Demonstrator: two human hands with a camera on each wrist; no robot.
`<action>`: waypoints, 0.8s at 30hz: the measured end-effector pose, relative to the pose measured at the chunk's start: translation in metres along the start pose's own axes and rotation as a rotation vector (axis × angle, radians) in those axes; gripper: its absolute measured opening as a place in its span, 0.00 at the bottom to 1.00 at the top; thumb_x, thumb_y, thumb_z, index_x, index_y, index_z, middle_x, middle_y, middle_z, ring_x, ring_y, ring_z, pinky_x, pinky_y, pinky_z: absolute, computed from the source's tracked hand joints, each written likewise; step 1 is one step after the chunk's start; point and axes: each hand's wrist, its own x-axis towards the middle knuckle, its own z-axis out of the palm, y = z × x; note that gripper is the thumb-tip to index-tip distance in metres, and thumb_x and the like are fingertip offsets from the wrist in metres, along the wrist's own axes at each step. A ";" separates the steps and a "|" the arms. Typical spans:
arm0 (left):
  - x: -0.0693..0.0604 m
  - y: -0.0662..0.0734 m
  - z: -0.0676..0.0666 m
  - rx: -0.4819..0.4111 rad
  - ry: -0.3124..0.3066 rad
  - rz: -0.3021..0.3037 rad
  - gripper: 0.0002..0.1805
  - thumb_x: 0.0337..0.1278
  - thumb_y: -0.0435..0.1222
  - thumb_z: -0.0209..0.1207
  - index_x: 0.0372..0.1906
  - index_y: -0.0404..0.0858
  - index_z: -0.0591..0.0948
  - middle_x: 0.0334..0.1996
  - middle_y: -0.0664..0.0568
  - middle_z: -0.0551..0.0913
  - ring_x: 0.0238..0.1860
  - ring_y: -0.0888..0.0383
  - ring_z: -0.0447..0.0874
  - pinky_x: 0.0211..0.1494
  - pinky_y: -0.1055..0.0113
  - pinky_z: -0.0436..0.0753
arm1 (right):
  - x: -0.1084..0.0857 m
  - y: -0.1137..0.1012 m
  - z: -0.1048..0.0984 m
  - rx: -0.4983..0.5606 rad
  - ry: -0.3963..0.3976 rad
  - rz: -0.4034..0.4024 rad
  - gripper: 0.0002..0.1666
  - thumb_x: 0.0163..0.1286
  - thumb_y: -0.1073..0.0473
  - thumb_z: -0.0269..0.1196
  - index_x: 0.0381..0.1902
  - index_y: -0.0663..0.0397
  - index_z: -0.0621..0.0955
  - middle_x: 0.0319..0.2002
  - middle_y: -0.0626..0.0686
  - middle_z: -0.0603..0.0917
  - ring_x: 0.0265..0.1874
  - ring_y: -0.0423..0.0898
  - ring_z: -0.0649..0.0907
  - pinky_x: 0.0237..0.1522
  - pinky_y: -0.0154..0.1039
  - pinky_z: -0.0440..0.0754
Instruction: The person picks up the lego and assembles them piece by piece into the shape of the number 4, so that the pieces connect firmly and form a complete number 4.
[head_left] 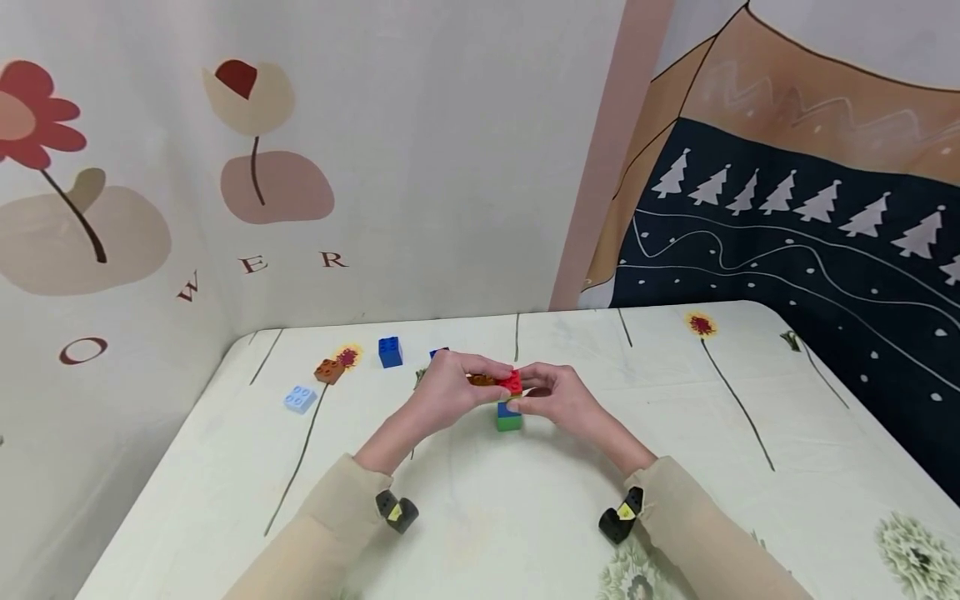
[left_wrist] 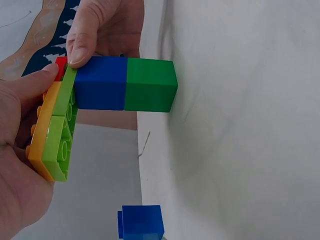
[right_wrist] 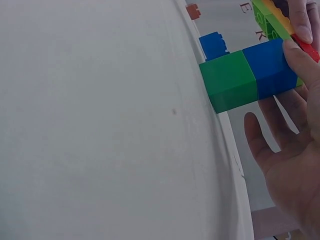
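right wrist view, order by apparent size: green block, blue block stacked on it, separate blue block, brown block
1. Green block and stacked blue block: too alike to rank, the latter partly covered
2. Separate blue block
3. Brown block

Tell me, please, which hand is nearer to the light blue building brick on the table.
Left. The left hand is to the right of the light blue building brick, not touching it; the right hand is farther right, beyond the left hand.
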 end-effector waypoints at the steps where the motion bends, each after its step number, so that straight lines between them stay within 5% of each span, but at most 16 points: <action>1: -0.001 0.000 0.000 0.003 0.003 0.005 0.13 0.53 0.32 0.75 0.46 0.42 0.92 0.45 0.53 0.90 0.48 0.55 0.88 0.46 0.69 0.86 | 0.000 0.000 0.000 0.000 0.001 0.001 0.24 0.67 0.59 0.73 0.58 0.63 0.83 0.50 0.57 0.88 0.47 0.53 0.87 0.53 0.45 0.84; 24: 0.002 -0.003 -0.001 0.075 -0.040 0.100 0.12 0.55 0.32 0.75 0.45 0.39 0.92 0.45 0.52 0.90 0.47 0.56 0.89 0.45 0.73 0.85 | -0.002 -0.006 0.000 -0.015 0.020 0.030 0.25 0.66 0.59 0.74 0.58 0.62 0.83 0.52 0.57 0.88 0.49 0.52 0.87 0.53 0.45 0.85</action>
